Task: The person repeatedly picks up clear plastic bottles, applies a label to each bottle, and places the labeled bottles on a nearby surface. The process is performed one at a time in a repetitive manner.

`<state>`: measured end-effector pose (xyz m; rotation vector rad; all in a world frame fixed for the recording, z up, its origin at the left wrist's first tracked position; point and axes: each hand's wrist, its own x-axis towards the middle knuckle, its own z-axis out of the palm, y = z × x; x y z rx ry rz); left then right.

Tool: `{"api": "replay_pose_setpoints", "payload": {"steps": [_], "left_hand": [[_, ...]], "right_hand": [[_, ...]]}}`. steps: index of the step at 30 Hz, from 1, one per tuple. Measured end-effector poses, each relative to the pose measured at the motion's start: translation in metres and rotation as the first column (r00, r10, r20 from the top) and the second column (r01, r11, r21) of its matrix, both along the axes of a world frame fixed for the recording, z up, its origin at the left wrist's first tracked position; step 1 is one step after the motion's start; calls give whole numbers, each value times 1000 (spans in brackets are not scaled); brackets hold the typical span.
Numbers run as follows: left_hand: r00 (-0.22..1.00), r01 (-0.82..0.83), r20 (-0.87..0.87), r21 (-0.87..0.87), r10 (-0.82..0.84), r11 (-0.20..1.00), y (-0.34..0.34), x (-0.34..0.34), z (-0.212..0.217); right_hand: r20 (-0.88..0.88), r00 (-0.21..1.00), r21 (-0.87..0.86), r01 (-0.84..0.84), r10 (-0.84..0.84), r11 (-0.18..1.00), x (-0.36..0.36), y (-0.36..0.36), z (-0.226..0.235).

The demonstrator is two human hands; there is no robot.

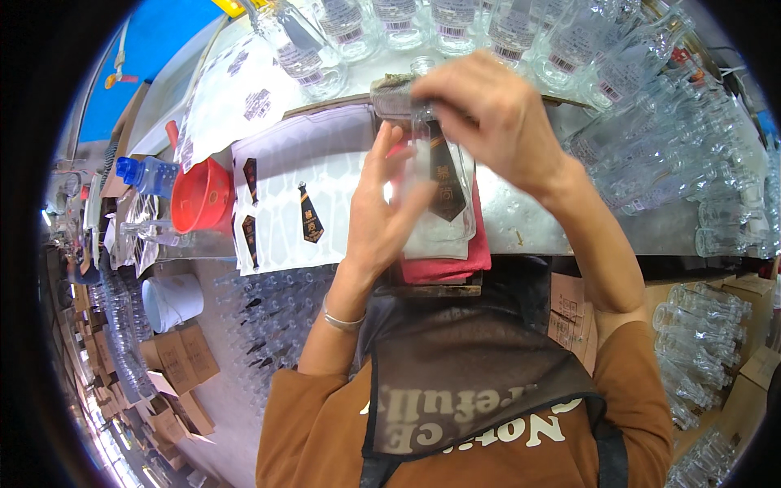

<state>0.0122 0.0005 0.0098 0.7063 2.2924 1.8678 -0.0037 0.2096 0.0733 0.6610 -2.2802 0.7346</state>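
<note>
A clear glass bottle (457, 232) lies on a pink-red cloth (447, 268) in front of me, its neck pointing away. On its upper side is a black tie-shaped label (444, 179) with gold characters. My left hand (381, 213) is beside the bottle's left side, fingers stretched and apart, slightly blurred. Over the neck end, my right hand (498, 114) has its fingers curled and pinched; what they grip is hidden. To the left, a backing sheet (285, 154) carries a few more tie-shaped labels (310, 218). A worn greyish pad (392, 99) sits near the bottle's neck.
Labelled upright bottles (399, 24) line the table's far side. Many bottles lie stacked on the right (659, 163). At left are a red bowl (200, 195), a blue-capped plastic bottle (146, 175) and a white bucket (172, 301) below. More bottles (277, 317) stand under the table's front edge.
</note>
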Motion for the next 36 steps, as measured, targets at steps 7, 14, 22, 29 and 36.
{"api": "replay_pose_setpoints", "payload": {"steps": [7, 14, 22, 29, 36], "left_hand": [[960, 229, -113, -202, -255, 952, -29, 22, 4], [956, 73, -256, -275, -146, 959, -6, 37, -8], [985, 172, -49, 112, -167, 979, 6, 40, -10], [958, -5, -286, -123, -30, 992, -4, 38, -15], [883, -67, -458, -341, -104, 938, -35, 21, -15]], "right_hand": [[241, 953, -82, -168, 183, 982, 45, -13, -2], [186, 946, -267, -211, 265, 940, 75, 7, -26], [666, 521, -743, 400, 533, 538, 96, 27, -65], [730, 632, -554, 323, 261, 767, 99, -6, -49], [703, 701, -187, 340, -115, 922, 107, -7, -36]]}}
